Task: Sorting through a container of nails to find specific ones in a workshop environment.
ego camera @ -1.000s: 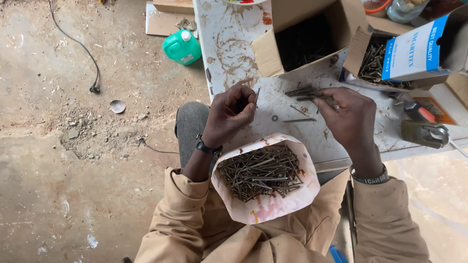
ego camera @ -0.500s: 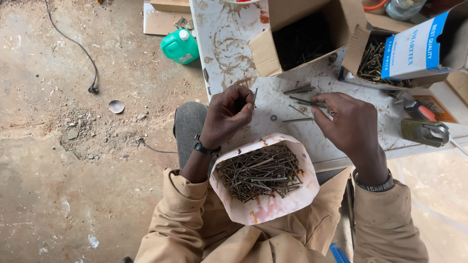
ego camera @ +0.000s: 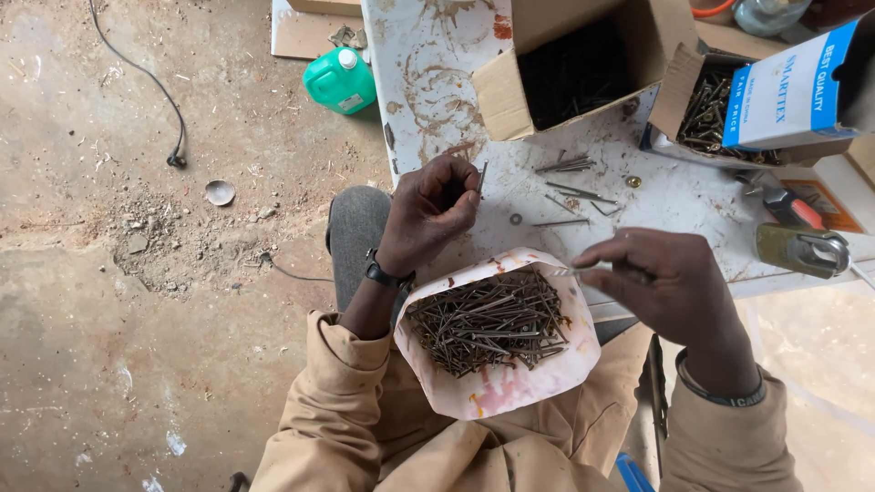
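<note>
your right hand (ego camera: pixel 670 282) pinches a thin grey nail (ego camera: pixel 570 271) over the far rim of the pink-stained bowl (ego camera: pixel 510 387) heaped with nails. your left hand (ego camera: pixel 428 211), beyond the bowl, clamps another nail (ego camera: pixel 480 179) upright; loose nails (ego camera: pixel 570 193) lie beyond it too.

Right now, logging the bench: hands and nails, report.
Left hand shut on nails. Right hand pinching one nail over the bowl of nails. Loose nails lie on the table; nothing in the way.
</note>
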